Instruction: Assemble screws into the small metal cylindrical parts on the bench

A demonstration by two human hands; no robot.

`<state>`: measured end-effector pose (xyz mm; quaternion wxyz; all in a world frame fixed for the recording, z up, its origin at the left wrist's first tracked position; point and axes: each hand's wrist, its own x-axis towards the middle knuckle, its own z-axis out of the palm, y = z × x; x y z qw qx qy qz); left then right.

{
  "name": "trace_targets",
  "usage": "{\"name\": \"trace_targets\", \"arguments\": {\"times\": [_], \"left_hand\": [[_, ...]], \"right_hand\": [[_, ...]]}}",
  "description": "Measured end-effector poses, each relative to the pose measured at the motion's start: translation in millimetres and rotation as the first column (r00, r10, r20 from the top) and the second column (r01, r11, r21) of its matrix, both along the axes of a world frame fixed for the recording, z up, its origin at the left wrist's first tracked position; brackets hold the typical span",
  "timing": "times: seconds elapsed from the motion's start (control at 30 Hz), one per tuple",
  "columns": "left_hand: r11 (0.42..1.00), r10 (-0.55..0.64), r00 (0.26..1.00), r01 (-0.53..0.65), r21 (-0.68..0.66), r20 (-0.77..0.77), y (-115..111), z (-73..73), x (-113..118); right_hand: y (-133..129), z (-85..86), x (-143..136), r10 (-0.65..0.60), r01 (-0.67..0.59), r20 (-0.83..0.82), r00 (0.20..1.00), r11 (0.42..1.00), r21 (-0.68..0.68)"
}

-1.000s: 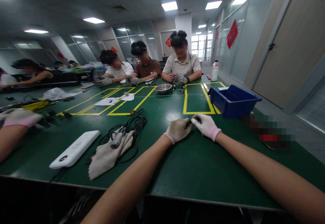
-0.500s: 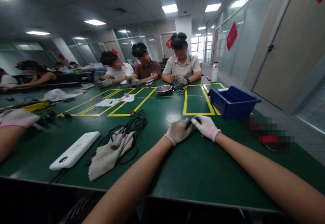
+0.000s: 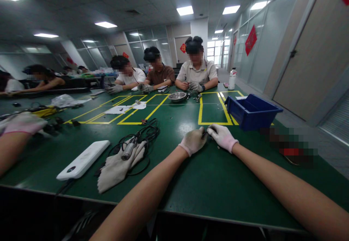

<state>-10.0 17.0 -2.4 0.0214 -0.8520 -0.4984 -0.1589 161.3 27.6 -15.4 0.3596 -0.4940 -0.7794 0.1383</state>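
Observation:
Over the green table, my left hand (image 3: 193, 141) and my right hand (image 3: 223, 137), both in whitish knit gloves, meet at the fingertips. The left glove looks soiled on its back. A small dark piece (image 3: 204, 134) shows between the hands, mostly covered by fingers, so its kind cannot be made out. My left fingers are curled around it, while my right thumb and fingers pinch at its other side. On the tabletop just below my right hand lies a tiny pale bit (image 3: 218, 147).
A blue bin (image 3: 252, 115) stands beyond my right hand. To the left lie a white power bank (image 3: 84, 160), spare gloves (image 3: 114, 173), and a metal cylinder (image 3: 129, 150) with black cable. A metal bowl (image 3: 177, 97) sits near co-workers opposite. Another person's gloved hand (image 3: 25, 122) is at far left.
The view has turned slightly left, so the scene sits a little further right. My hands stay together around the dark piece; the co-worker's gloved hand at far left has shifted slightly.

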Motion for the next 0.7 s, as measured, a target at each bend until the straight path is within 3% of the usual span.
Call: {"name": "trace_targets", "arguments": {"times": [0.3,0.53,0.7], "left_hand": [[0.997,0.063,0.998,-0.064,0.044,0.008,-3,-2.0,1],[0.995,-0.017,0.996,0.009,0.095,0.085,1,-3.9,-4],[0.994,-0.071,0.974,0.053,0.091,0.217,7,-6.2,-6]], "right_hand": [[0,1.2,1,0.019,-0.019,-0.031,0.999,1.000,-0.021],[0,-0.6,6,0.064,-0.080,-0.124,0.990,0.988,-0.129],[-7,3.1,1,0.000,-0.003,-0.160,0.987,1.000,-0.016]]}}
